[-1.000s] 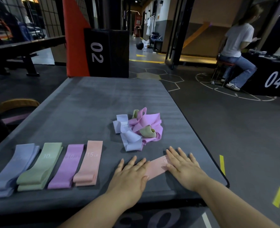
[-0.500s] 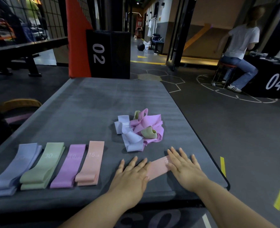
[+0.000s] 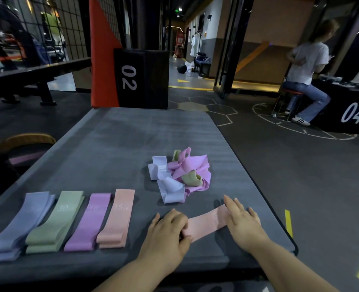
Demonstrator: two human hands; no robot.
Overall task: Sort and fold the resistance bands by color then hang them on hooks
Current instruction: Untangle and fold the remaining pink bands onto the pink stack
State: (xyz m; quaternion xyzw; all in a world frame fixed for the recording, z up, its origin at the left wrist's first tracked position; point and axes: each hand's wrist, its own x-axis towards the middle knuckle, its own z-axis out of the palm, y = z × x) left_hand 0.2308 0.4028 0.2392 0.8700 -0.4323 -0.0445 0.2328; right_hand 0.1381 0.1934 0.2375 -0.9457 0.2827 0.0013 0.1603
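Pink band (image 3: pixel 206 223) lies at 5 o'clock on the mat (image 3: pixel 132 144), your left hand (image 3: pixel 168 230), flat before, now curling around and hiding one end, your right hand (image 3: pixel 245 223) pressing the other straight-fingered.

At 6 o'clock, the left hand (image 3: pixel 168 232) curled its fingers over the near end of the flat salmon-pink elastic band (image 3: pixel 206 223) and hid it. The right hand (image 3: pixel 243 222) covered the far end, and the print beside it was too blurred to read. Both forearms ran off the bottom edge. At 8 o'clock, the folded lavender elastic bands (image 3: pixel 24 220) were cut by the left edge, their number unreadable. At 12 o'clock from the hands, a sage-green elastic band (image 3: pixel 192 179) lay mostly buried in the tangled pile of loose bands (image 3: pixel 187 165).
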